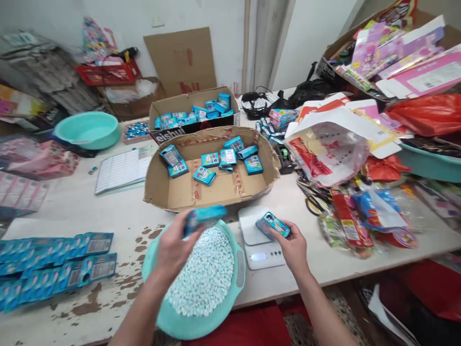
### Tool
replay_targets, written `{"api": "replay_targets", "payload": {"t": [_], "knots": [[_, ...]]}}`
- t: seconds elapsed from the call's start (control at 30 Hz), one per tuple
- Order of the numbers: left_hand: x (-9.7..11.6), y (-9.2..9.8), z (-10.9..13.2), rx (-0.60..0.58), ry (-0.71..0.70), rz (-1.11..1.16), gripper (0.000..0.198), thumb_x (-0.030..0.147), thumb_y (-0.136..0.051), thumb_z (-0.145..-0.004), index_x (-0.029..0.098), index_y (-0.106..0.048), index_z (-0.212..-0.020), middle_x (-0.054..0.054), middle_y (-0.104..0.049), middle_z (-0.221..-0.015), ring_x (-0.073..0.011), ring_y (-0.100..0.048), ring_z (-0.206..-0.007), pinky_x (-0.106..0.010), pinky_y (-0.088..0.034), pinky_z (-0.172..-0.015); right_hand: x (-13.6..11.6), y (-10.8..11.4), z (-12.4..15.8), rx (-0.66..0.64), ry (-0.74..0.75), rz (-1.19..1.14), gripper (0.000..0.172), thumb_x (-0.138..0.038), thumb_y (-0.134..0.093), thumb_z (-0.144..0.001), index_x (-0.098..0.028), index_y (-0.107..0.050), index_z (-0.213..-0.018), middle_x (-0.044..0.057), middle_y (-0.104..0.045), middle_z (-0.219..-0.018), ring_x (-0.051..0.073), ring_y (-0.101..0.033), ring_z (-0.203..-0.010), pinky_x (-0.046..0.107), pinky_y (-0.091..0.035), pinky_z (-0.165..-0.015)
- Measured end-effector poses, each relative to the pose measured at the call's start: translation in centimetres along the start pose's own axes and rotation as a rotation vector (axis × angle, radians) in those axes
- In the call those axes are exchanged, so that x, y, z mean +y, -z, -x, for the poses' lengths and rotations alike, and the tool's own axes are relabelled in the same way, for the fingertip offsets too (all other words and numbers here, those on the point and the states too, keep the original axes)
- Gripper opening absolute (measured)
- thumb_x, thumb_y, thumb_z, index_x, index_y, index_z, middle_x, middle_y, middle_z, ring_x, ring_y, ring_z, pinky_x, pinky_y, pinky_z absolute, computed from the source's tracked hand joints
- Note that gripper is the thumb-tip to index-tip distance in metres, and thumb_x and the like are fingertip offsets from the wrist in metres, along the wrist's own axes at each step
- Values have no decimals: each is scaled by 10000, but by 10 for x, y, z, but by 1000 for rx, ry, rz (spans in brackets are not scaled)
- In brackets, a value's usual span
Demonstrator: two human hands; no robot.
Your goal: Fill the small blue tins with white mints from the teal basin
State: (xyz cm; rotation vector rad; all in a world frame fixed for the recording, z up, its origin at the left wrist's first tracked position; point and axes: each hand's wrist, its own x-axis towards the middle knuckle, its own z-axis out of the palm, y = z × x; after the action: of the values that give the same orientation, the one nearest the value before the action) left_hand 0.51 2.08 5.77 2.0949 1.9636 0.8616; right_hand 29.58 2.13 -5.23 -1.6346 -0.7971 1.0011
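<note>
My left hand (176, 245), a little blurred, is closed on a small blue box (204, 217) above the rim of a turquoise basin (162, 315). Pale mint-coloured pellets (205, 274) fill much of that basin. In my right hand (293, 245) a blue printed tin (272, 225) is pinched over a white kitchen scale (264, 255), whose small display is lit. Just beyond both hands, an open cardboard carton (180, 194) holds several similar blue boxes lying loose.
Rows of blue boxes (97, 266) stand at the left. A second carton (173, 132) of blue boxes sits behind. Scissors (315, 204), a tape dispenser (285, 158) and candy bags (349, 226) crowd the right side. Another turquoise basin (88, 129) is at the back left.
</note>
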Motion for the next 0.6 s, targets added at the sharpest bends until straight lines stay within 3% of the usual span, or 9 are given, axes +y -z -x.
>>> {"api": "replay_targets", "payload": {"t": [0.07,0.13,0.23,0.33,0.4,0.47,0.53,0.6], "knots": [[-43,49,20,153,266,-228,439,495,-554,-797,221,-538,-1140,-64,-647,-963,-226,-622,-797,-338,-489,-718,8,-18,-6,-3,43,38,492,-450,-770,-548,-171,-621,-925,36,-644,-853,213,-600,-792,374,-486,-768],[-94,77,36,243,541,-468,496,548,-537,-770,223,-548,-1144,-73,-646,-870,-270,-612,-737,-389,-482,-664,16,-28,-8,-23,78,94,480,-465,-756,-570,-177,-625,-931,39,-640,-868,223,-600,-821,386,-483,-792],[-170,80,56,158,842,-584,496,562,-528,-725,230,-569,-1090,-23,-559,-611,-312,-587,-642,-417,-463,-573,22,-30,-4,-33,127,140,523,-470,-735,-620,-176,-595,-1029,72,-614,-1014,242,-585,-938,411,-464,-873],[-218,62,68,-17,984,-554,464,514,-520,-708,179,-592,-1022,-55,-553,-598,-341,-594,-663,-412,-454,-549,19,-20,4,12,171,150,610,-469,-721,-652,-170,-530,-1149,109,-517,-1196,266,-521,-1098,436,-433,-953],[-223,55,67,-52,971,-565,496,510,-463,-745,138,-588,-1048,-140,-615,-759,-389,-600,-799,-455,-462,-604,14,-8,9,42,178,156,596,-469,-702,-678,-177,-517,-1164,115,-488,-1219,273,-508,-1123,452,-442,-953],[-209,54,51,25,850,-606,576,539,-396,-788,110,-555,-1137,-221,-608,-991,-438,-548,-989,-532,-449,-724,9,8,12,106,186,178,567,-472,-686,-696,-186,-521,-1156,119,-484,-1208,277,-527,-1093,475,-460,-930],[-184,49,17,159,642,-575,628,562,-366,-815,115,-493,-1237,-231,-557,-1148,-421,-480,-1126,-557,-397,-873,6,23,12,197,212,224,545,-471,-682,-702,-190,-531,-1143,124,-481,-1199,283,-540,-1062,501,-469,-909],[-156,29,-34,206,429,-387,591,534,-394,-831,157,-448,-1281,-169,-565,-1177,-324,-495,-1146,-459,-374,-973,4,34,12,264,249,265,512,-465,-677,-710,-192,-547,-1123,125,-480,-1186,287,-541,-1047,519,-475,-893]]}}
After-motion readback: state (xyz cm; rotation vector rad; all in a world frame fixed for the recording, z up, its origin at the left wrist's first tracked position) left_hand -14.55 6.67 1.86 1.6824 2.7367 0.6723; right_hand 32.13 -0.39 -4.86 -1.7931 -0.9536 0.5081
